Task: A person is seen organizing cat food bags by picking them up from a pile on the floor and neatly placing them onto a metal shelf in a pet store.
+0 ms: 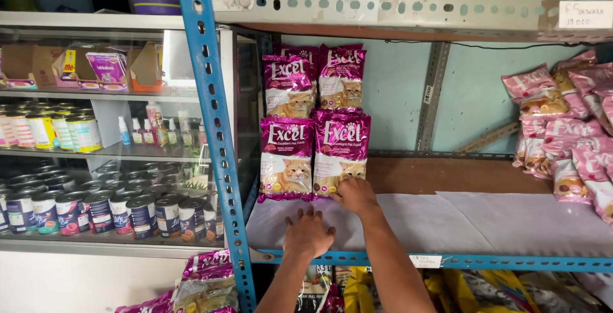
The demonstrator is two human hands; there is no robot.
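Our right hand (pixel 355 196) reaches to the bottom edge of the front right purple bag (pixel 340 152), fingertips pinching its lower corner, apparently to square it against its neighbour. Our left hand (pixel 308 234) lies flat with fingers spread on the pale paper liner (pixel 511 223) of the shelf (pixel 447 262), just in front of the front left purple bag (pixel 287 158), touching no bag; it looks like a brace for the reach.

Both forearms rise from below the shelf's blue front rail, the right one stretched further in.

The two front bags stand upright side by side at the shelf's left end, touching, with two more bags (pixel 313 80) stacked behind and above them. Well apart on the right, pink bags (pixel 568 128) are piled slanting. To the left, past the blue upright (pixel 214 128), a glass cabinet (pixel 115 128) holds rows of cans (pixel 96 211).
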